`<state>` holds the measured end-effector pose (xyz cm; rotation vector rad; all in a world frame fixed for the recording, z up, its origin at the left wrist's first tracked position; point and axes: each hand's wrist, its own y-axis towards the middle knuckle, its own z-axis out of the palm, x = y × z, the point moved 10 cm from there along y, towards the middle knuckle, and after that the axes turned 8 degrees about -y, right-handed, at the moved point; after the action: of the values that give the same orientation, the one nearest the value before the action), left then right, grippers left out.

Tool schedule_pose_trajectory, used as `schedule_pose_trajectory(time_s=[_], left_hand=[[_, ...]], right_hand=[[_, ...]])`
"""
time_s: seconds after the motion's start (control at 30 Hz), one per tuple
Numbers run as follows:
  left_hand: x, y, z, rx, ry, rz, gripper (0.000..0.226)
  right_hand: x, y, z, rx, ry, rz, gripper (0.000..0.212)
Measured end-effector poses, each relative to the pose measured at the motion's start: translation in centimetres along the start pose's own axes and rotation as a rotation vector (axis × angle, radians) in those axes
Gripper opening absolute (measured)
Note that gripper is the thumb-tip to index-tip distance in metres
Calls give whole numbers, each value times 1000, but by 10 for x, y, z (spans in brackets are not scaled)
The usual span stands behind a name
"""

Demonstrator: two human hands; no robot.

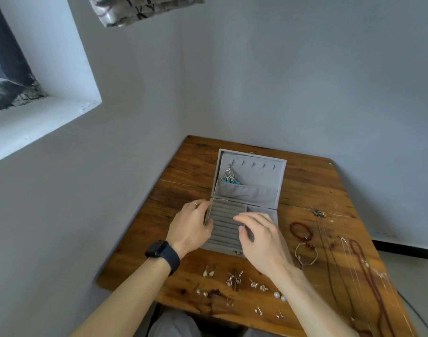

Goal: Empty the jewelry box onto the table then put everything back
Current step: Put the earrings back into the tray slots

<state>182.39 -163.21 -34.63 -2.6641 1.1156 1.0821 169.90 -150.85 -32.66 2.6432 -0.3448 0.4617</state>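
Note:
A grey velvet jewelry box (250,193) stands open on the wooden table (183,171), its lid propped upright. A silver and turquoise earring (228,176) hangs from a hook inside the lid. My left hand (192,226) rests against the box's left side, fingers curled on its edge. My right hand (259,235) hovers over the ring rolls (226,221), fingers spread and holding nothing. Several pairs of earrings (235,279) lie in front of the box, among them two pearl studs (280,296). A red bracelet (301,231), a thin bracelet (306,256) and long necklaces (368,271) lie to the right.
The table sits in a corner between two grey walls. A window recess (38,93) is at the upper left. The table's near edge (208,312) is just above my lap. A dark watch (163,255) is on my left wrist.

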Motion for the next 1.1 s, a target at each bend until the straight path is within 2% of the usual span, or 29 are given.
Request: schedule_pose_trajectory(time_s=[0.17, 0.3, 0.57, 0.8, 0.9, 1.0, 1.1], left_hand=[[6, -67, -3, -65, 17, -21, 31], [15, -101, 6, -36, -30, -105, 22], [24, -109, 23, -6, 9, -208, 31], [31, -106, 27, -17, 34, -205, 18], [39, -108, 25, -52, -72, -211, 12], [51, -112, 19, -138, -255, -277, 6], [60, -115, 15, -211, -325, -342, 5]], right_hand=[[15, -69, 12, 27, 30, 19, 26], [18, -96, 26, 58, -35, 66, 25], [29, -76, 46, 126, -180, 65, 27], [44, -63, 67, 220, -237, -43, 26], [44, -63, 67, 221, -230, -59, 21], [37, -58, 56, 200, -109, -9, 14], [23, -43, 41, 175, -14, 27, 13]])
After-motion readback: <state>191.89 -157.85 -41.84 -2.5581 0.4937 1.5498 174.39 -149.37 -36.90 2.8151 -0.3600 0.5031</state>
